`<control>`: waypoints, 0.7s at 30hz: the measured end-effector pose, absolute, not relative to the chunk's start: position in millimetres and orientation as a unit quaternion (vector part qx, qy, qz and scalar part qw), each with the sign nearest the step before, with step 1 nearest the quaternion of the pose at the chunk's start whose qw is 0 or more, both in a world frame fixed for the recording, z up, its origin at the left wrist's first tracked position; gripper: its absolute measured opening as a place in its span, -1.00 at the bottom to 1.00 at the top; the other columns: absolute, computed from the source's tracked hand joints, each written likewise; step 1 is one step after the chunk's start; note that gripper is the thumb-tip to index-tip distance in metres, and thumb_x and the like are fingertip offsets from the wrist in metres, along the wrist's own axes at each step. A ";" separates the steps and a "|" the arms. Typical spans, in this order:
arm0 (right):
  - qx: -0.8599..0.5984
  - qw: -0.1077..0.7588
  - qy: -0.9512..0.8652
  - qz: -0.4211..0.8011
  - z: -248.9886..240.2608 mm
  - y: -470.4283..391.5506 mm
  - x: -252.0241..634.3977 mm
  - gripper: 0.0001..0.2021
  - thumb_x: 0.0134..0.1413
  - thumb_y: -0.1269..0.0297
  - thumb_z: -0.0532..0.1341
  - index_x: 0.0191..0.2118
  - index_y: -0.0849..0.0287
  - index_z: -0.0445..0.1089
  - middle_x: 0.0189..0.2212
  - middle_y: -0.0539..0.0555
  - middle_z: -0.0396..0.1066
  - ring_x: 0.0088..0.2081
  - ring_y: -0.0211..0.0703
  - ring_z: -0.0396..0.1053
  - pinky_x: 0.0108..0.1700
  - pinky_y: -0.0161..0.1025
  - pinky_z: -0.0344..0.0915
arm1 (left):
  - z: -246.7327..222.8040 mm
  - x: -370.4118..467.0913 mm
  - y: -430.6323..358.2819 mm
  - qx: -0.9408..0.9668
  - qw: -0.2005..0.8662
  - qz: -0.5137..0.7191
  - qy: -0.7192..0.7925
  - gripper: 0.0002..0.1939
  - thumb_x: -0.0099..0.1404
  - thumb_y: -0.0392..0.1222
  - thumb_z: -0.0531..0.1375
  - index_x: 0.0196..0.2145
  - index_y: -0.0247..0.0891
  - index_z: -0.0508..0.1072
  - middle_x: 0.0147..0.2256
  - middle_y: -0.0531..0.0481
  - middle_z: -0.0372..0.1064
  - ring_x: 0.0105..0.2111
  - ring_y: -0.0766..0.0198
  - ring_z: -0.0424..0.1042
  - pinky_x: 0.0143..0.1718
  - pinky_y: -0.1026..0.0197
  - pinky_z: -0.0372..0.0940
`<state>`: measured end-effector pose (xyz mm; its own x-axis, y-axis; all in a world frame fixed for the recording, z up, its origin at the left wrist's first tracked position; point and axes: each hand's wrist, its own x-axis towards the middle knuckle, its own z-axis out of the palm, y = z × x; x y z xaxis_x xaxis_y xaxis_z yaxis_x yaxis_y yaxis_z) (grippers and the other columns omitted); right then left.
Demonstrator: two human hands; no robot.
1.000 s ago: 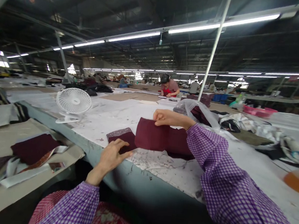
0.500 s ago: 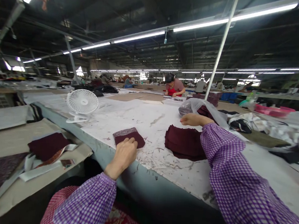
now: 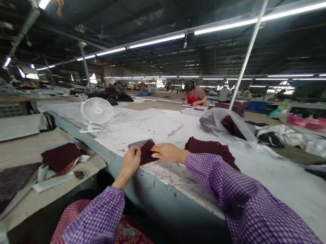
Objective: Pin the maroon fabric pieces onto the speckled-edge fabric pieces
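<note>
A small maroon fabric piece [image 3: 147, 154] is at the near edge of the white-covered table, tilted up between my hands. My left hand [image 3: 131, 160] pinches its left side with the fingers closed. My right hand [image 3: 169, 153] has its fingertips on the right edge of the same piece, thumb below, closed on the cloth. Just behind the piece lies a grey-speckled fabric [image 3: 140, 143], partly covered by it. A stack of maroon fabric pieces [image 3: 207, 146] lies to the right, with my right sleeve crossing in front of it.
A white fan [image 3: 96, 111] stands on the table at left. Behind the stack is a clear plastic bag [image 3: 215, 121] with maroon cloth inside. A lower surface at left holds maroon fabric [image 3: 62, 156] and scraps. A person [image 3: 194, 93] works across the table.
My right hand has moved left from above the maroon stack to the small piece. The piece has been lifted and tilted between both hands. The view has turned slightly left.
</note>
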<state>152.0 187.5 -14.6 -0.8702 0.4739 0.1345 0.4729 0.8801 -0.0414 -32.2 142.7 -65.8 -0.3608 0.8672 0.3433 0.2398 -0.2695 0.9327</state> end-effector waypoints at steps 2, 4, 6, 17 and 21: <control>-0.256 0.066 -0.964 -0.017 -24.8 190.2 148.6 -0.60 0.28 0.22 -0.05 0.04 0.39 0.31 0.05 0.33 0.31 0.03 0.02 0.27 0.09 -0.07 0.07 | -60.8 -49.4 143.8 0.446 0.294 0.663 0.524 -0.90 0.15 -0.31 0.06 -0.48 -0.23 0.33 -0.58 0.08 0.31 -0.49 0.30 0.37 -0.38 0.25 0.34; -0.263 0.059 -0.962 -0.032 -27.9 192.8 147.8 -0.60 0.28 0.22 -0.05 0.03 0.39 0.32 0.02 0.32 0.34 0.00 0.00 0.30 0.10 -0.09 0.06 | -51.7 -75.5 141.4 0.383 0.327 0.706 0.498 -0.84 0.19 -0.37 -0.02 -0.46 -0.22 0.30 -0.59 0.06 0.29 -0.48 0.31 0.40 -0.37 0.25 0.36; -0.266 0.055 -0.962 -0.039 -26.8 194.0 147.2 -0.61 0.27 0.20 -0.03 0.01 0.38 0.34 -0.02 0.30 0.38 -0.04 -0.03 0.32 0.09 -0.12 0.08 | -41.1 -103.9 134.6 0.306 0.350 0.749 0.472 -0.81 0.21 -0.40 -0.07 -0.47 -0.21 0.24 -0.63 0.08 0.23 -0.53 0.32 0.37 -0.44 0.27 0.36; -0.337 0.115 -0.916 0.187 -15.1 195.1 149.1 -0.52 0.29 0.03 -0.08 -0.04 0.29 0.39 -0.04 0.25 0.41 -0.07 -0.10 0.37 0.00 -0.17 0.24 | -43.0 -77.0 92.3 0.376 0.251 0.752 0.479 -0.96 0.07 -0.29 0.16 -0.45 -0.26 0.33 -0.47 0.12 0.29 -0.48 0.40 0.29 -0.45 0.38 0.23; -0.389 0.129 -0.773 0.484 -3.5 188.0 163.9 -0.30 0.27 -0.13 -0.28 0.19 0.37 0.12 -0.15 0.31 0.45 -0.29 -0.14 0.45 -0.27 -0.22 0.37 | -59.4 -27.2 78.8 0.618 0.261 0.548 0.500 -0.90 0.19 -0.18 0.09 -0.44 -0.23 0.31 -0.24 -0.02 0.42 -0.31 0.27 0.39 -0.28 0.25 0.29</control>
<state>163.9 188.0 -3.5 -0.6637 0.7264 -0.1781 0.4776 0.2284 -0.8483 -27.2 78.8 -59.4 -0.1009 0.9035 0.4165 0.3324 -0.3640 0.8701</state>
